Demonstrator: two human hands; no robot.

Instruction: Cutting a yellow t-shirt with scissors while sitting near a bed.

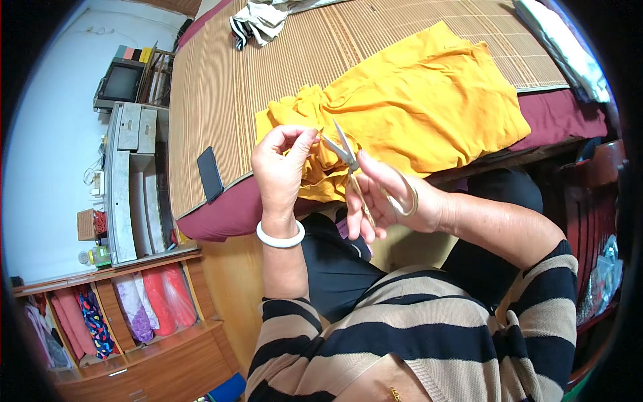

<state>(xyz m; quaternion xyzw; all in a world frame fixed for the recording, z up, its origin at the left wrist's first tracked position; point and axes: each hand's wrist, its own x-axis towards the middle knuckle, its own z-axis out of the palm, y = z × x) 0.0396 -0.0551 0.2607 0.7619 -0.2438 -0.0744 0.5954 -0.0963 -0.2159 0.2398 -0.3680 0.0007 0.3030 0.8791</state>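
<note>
Head view, crumpled mustard-yellow cloth (pixel 415 100) on bed, left hand (pixel 281 167) pinching its edge, right hand (pixel 395 197) gripping open scissors (pixel 355 167).

The right hand (pixel 388 197) holds open scissors (pixel 355 167) beside the left hand (pixel 278 167) pinching yellow cloth (pixel 415 100).

Pinched thread (pixel 320 136) too thin to tell

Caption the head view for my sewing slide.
Right hand holds open metal scissors beside left hand pinching mustard-yellow fabric.
</note>
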